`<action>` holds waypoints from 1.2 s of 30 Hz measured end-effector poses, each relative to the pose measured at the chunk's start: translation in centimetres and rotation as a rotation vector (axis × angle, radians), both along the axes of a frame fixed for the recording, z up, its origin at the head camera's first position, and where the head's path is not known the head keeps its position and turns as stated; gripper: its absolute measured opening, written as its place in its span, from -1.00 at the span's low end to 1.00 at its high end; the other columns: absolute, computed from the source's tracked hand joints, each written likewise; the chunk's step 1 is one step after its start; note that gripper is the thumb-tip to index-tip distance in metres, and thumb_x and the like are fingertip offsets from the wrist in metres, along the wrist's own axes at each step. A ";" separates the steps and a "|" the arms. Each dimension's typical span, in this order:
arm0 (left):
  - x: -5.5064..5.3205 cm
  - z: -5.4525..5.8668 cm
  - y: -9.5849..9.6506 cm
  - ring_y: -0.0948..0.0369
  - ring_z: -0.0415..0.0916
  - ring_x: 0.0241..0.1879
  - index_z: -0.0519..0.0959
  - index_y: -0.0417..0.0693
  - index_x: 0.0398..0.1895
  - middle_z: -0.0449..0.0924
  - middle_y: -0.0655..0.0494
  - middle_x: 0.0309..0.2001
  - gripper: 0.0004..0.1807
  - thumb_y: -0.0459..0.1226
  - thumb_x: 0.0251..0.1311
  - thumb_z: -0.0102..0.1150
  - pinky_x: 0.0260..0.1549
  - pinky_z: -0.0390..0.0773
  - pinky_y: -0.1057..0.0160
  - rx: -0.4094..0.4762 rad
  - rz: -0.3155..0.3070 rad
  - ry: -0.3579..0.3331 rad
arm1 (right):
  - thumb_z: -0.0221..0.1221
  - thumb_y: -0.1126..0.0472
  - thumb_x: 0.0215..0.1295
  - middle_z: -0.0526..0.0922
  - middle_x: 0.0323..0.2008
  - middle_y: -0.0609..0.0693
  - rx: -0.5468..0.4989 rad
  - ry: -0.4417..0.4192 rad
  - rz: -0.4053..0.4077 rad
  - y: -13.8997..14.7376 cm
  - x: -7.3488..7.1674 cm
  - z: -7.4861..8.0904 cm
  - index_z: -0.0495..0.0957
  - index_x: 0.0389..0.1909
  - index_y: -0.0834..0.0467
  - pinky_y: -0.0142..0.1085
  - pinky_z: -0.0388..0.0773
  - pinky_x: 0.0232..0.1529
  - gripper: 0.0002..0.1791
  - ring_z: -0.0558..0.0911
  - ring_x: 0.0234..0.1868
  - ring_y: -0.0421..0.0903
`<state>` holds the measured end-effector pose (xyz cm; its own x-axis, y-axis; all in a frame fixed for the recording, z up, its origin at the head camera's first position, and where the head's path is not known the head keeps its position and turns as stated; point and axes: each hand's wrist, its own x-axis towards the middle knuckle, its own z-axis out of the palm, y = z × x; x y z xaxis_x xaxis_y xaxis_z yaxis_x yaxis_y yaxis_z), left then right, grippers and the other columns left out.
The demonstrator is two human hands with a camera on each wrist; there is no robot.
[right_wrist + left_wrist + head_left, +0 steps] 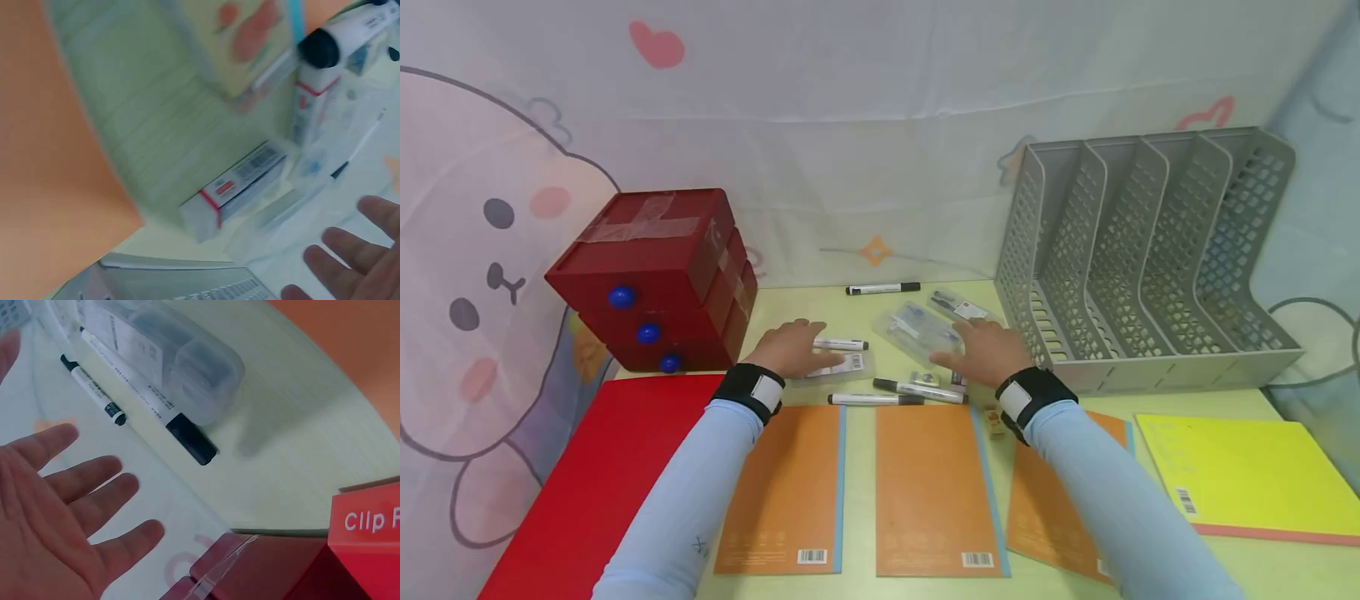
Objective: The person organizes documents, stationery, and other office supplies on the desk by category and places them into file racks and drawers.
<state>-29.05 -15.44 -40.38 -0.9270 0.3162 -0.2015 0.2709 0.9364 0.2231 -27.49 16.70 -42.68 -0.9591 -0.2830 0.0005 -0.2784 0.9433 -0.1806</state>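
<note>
Both hands reach forward over a scatter of stationery, holding nothing. My left hand [786, 348], fingers spread, hovers by a see-through plastic case [206, 375] and a black-capped white marker [134, 381]. My right hand [988, 352] has its fingers extended near a flat see-through case [917, 331] and a smaller pack [958, 306]. In the right wrist view a small white box with a red stripe [240, 187] lies near that hand. Two more markers, one [876, 400] and another [921, 391], lie between the hands, and a further marker [882, 288] is at the back.
A red three-drawer box [647, 250] with blue knobs stands left, a red folder [602, 467] before it. A grey file rack [1150, 367] stands right. Orange notebooks, one left [790, 492], one middle [932, 492], one right [1052, 508], and a yellow notebook [1247, 475] line the front.
</note>
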 end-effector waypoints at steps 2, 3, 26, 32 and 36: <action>0.3 0.1 -0.3 -0.12 0.32 0.30 0.28 -0.13 0.47 0.35 -0.21 0.36 -0.18 0.16 0.29 0.13 0.26 0.32 -0.17 0.004 0.001 -0.020 | 0.04 -0.41 0.31 0.44 0.28 0.32 -0.006 -0.029 -0.007 -0.3 0.5 0.4 0.37 0.38 0.24 0.22 0.52 -0.02 -0.10 0.47 0.21 0.33; 0.4 0.1 -0.4 -0.11 0.33 0.28 0.29 -0.13 0.46 0.37 -0.20 0.35 -0.19 0.15 0.29 0.13 0.25 0.34 -0.16 0.005 0.005 -0.034 | 0.04 -0.39 0.31 0.46 0.27 0.32 -0.015 -0.049 -0.008 -0.4 0.7 0.5 0.38 0.37 0.24 0.22 0.52 -0.02 -0.11 0.48 0.20 0.32; 7.1 0.3 -4.5 -0.08 0.49 0.03 0.44 -0.18 0.33 0.51 -0.19 0.17 -0.28 -0.01 0.18 0.35 0.02 0.55 -0.12 0.141 0.096 0.000 | 0.25 -0.18 0.26 0.60 0.07 0.25 -0.104 -0.106 -0.007 -1.8 6.5 1.0 0.48 0.27 0.27 0.12 0.56 -0.08 -0.27 0.60 0.04 0.24; 8.6 0.4 -8.8 -0.11 0.52 -0.01 0.39 -0.22 0.34 0.54 -0.19 0.12 -0.24 -0.03 0.15 0.38 -0.14 0.65 -0.07 0.167 0.161 0.014 | 0.28 -0.15 0.24 0.61 0.09 0.25 -0.106 -0.092 0.033 -2.3 7.2 0.7 0.51 0.22 0.27 0.12 0.55 -0.01 -0.31 0.58 0.10 0.23; 9.1 0.0 -12.5 -0.13 0.52 -0.08 0.35 -0.18 0.36 0.55 -0.21 0.08 -0.21 -0.02 0.13 0.39 -0.21 0.66 -0.09 0.193 0.172 0.033 | 0.31 -0.12 0.21 0.63 0.06 0.22 -0.115 -0.086 0.036 -3.0 7.6 0.5 0.53 0.20 0.25 0.07 0.58 -0.07 -0.32 0.62 0.03 0.19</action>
